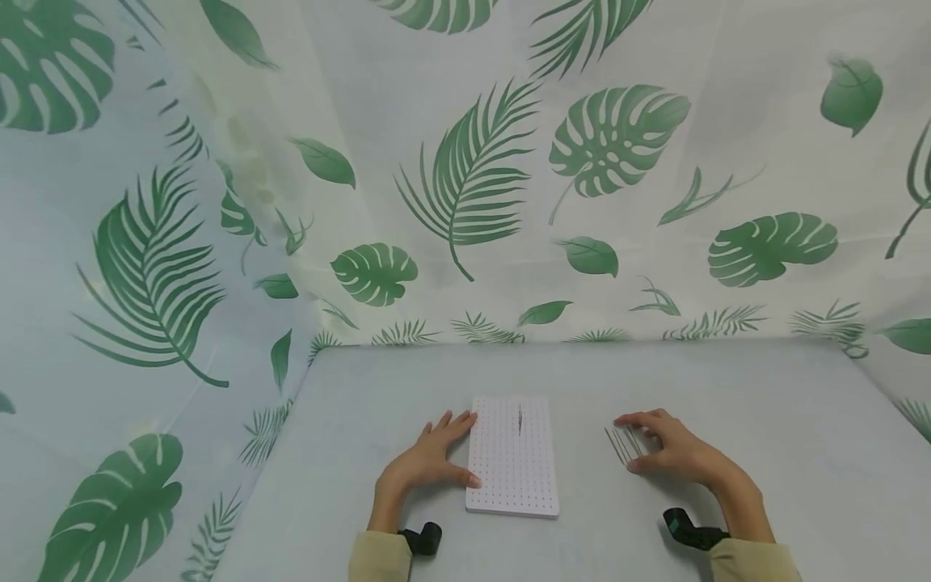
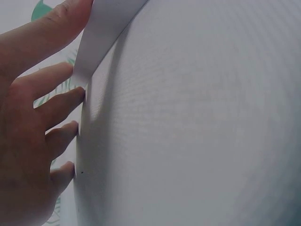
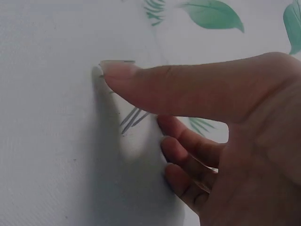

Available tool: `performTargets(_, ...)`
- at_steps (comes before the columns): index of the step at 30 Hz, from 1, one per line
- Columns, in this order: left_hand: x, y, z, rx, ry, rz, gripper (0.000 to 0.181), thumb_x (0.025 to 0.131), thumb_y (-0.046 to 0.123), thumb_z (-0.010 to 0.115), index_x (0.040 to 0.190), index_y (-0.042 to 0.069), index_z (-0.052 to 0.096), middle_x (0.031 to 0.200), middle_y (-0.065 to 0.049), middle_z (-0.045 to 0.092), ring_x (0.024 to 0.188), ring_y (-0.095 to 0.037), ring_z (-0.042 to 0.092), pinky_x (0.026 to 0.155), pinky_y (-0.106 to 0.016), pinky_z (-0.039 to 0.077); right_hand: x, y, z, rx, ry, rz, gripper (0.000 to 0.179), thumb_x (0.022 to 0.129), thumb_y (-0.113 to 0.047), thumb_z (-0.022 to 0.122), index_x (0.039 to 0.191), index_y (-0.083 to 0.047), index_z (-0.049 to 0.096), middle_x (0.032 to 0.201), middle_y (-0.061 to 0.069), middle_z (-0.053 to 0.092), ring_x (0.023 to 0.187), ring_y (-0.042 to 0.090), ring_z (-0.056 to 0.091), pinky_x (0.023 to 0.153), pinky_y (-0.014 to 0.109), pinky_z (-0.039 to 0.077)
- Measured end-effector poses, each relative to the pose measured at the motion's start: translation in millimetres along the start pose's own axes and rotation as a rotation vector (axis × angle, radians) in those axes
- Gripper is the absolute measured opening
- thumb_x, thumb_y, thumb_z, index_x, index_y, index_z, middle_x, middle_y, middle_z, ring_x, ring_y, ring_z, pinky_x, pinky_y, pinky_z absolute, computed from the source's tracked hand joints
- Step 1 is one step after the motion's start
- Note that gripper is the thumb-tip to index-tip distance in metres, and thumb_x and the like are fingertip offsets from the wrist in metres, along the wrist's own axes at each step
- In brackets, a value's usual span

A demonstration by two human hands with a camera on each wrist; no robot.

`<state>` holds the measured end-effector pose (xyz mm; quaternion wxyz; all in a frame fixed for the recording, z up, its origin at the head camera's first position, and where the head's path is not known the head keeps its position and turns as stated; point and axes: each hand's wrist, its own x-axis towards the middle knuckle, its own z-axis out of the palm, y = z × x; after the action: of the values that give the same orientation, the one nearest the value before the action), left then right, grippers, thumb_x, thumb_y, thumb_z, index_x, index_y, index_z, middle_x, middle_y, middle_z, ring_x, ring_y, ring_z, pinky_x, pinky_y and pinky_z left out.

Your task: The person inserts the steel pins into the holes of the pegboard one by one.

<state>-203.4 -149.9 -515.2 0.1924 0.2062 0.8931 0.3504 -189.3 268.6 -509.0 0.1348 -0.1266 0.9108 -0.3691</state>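
A white pegboard (image 1: 502, 477), covered with a grid of small holes, lies flat in front of me. One or more thin dark pins (image 1: 520, 420) stand up from its upper part. My left hand (image 1: 425, 461) rests along the board's left edge with fingers spread, thumb and fingertips at the rim. In the left wrist view the thumb (image 2: 51, 28) lies against the board's side wall (image 2: 106, 33). My right hand (image 1: 676, 449) is over several thin metal pins (image 1: 618, 446) on the table, its thumb and forefinger apart near their ends. The right wrist view shows pins (image 3: 131, 120) below the thumb.
The pale table (image 1: 407, 376) reaches back to a white curtain (image 1: 502, 299) printed with green leaves, which also hangs on the left and right. Black wrist cameras, one on the left wrist (image 1: 423, 539) and one on the right (image 1: 691, 531), sit close above the table.
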Motion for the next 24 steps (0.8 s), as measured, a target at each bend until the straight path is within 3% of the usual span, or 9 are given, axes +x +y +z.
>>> performTargets(5,-1.8,0.3,4.3,0.009,-0.016,0.008,0.105,0.076,0.032,0.090,0.161,0.006,0.033,0.169,-0.015,0.028,0.159,-0.043,0.011,0.128,-0.065,0.004,-1.6,4,4,-0.024,0.013,0.014,0.061,0.077,-0.018,0.088,0.133,-0.008,0.065,0.130,0.023,0.055,0.114,0.036,0.053,0.090,0.052,0.051)
performTargets(10,0.0,2.6,-2.5,0.009,0.015,0.017,0.104,0.076,0.033,0.089,0.161,0.007,0.034,0.169,-0.015,0.028,0.159,-0.042,0.011,0.128,-0.064,0.003,3.0,1,3,-0.053,0.068,-0.042,0.052,0.077,-0.017,0.087,0.125,-0.010,0.067,0.129,0.022,0.056,0.113,0.036,0.054,0.090,0.052,0.050)
performTargets(14,1.0,0.3,-4.7,0.017,0.006,0.000,0.106,0.077,0.036,0.089,0.162,0.010,0.032,0.170,-0.013,0.026,0.159,-0.041,0.010,0.128,-0.063,0.003,5.4,-1,3,-0.039,0.069,-0.028,0.047,0.078,-0.017,0.087,0.119,-0.009,0.069,0.127,0.023,0.057,0.113,0.038,0.055,0.092,0.055,0.052)
performTargets(24,3.7,0.6,-0.6,0.006,0.000,-0.015,0.105,0.076,0.034,0.089,0.162,0.010,0.033,0.170,-0.012,0.027,0.160,-0.039,0.009,0.129,-0.061,0.002,4.0,10,5,-0.046,0.170,-0.033,0.038,0.077,-0.017,0.088,0.106,-0.006,0.068,0.112,0.010,0.064,0.100,0.024,0.056,0.083,0.037,0.050)
